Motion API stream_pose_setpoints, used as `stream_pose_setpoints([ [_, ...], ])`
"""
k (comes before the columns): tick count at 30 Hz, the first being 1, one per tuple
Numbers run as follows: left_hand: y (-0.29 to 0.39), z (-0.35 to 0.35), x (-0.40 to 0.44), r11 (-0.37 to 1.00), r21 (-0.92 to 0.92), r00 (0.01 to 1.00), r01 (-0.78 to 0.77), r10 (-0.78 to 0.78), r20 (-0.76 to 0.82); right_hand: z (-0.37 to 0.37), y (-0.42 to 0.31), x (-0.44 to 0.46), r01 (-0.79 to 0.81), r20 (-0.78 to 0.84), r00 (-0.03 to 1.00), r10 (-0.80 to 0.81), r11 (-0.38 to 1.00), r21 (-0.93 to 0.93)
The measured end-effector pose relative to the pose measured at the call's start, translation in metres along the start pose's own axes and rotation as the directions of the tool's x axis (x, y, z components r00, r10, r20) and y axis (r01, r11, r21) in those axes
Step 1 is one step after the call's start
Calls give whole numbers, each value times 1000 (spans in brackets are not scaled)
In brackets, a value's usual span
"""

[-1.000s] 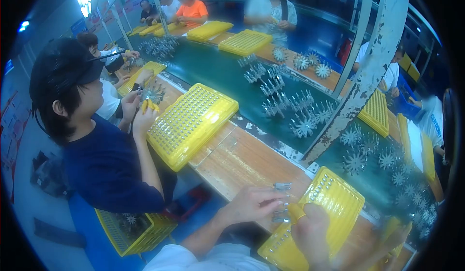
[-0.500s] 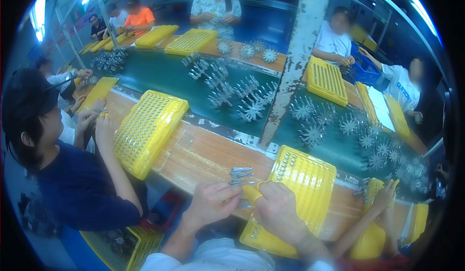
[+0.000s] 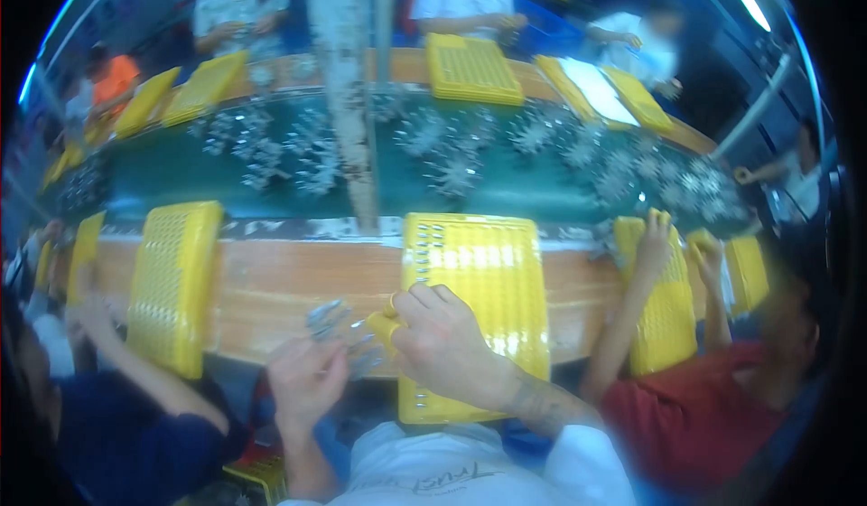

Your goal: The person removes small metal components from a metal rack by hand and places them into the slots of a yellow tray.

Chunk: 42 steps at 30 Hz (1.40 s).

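Though blurry, metal prongs at left grip.

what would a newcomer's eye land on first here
Probably the bright yellow tray on the wooden bench, near centre, partly hidden by the right hand. Next, the spiky metal clusters strewn along the green belt beyond it, and the patchy white post standing left of centre.

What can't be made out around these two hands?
Head view:
Metal piece at the left hand: blur smears its exact shape.
Right hand: blur and its yellow finger covers hide whether it grips anything.
Nearest yellow tray: that hand covers part of it.
White shirt: print under the large word is too small to read.
Yellow basket: cut off by the bottom edge.
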State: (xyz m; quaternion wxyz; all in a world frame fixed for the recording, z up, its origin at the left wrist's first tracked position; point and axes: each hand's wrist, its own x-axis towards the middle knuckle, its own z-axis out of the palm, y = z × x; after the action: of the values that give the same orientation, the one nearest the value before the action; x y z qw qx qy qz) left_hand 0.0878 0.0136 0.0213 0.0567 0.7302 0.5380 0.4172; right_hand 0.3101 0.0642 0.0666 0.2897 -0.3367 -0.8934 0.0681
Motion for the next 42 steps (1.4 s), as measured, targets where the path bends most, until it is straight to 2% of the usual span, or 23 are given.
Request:
stream_pose_setpoints([
  [1,-3,3,-1,999,-29,1000,-14,14,18,8,11,-7,-57,-80,995,58,998,13],
  [2,-7,3,-3,999,-41,1000,15,-15,-1,12,27,-14,-77,-78,994,77,997,0],
  [4,-13,5,-4,997,-49,998,56,-58,-21,19,69,-28,-295,-197,940,278,954,-62],
  [6,-16,7,-5,994,-69,996,81,-84,-37,30,123,-46,-459,-194,878,437,885,-83],
  [7,-16,7,-5,993,-68,995,93,-96,-36,35,139,-51,-456,-182,881,437,886,-81],
  [9,-16,9,-2,990,-67,991,128,-130,-32,42,162,-53,-589,-135,806,576,803,-88],
  [13,-17,14,-2,985,-94,988,145,-149,-40,64,170,-39,-547,-107,835,539,836,-54],
  [16,-15,14,0,987,-90,990,133,-137,-39,72,168,-26,-519,-20,853,521,847,-116],
  [18,-16,14,-3,985,-96,989,144,-148,-32,73,167,-21,-463,117,860,497,856,-229],
  [28,-11,12,-3,982,-111,986,155,-161,-38,78,174,-9,-479,170,820,547,817,-321],
  [31,-8,9,-4,981,-122,986,154,-161,-49,79,169,-5,-457,187,809,557,797,-395],
  [33,-6,8,-4,981,-106,985,163,-169,-43,81,165,-5,-379,187,822,537,762,-525],
  [37,-5,4,-7,990,-99,991,102,-109,-72,82,147,-3,-283,194,863,466,765,-578],
  [42,-5,4,-14,973,-149,981,177,-187,-54,80,150,-7,-312,210,842,497,766,-562],
])
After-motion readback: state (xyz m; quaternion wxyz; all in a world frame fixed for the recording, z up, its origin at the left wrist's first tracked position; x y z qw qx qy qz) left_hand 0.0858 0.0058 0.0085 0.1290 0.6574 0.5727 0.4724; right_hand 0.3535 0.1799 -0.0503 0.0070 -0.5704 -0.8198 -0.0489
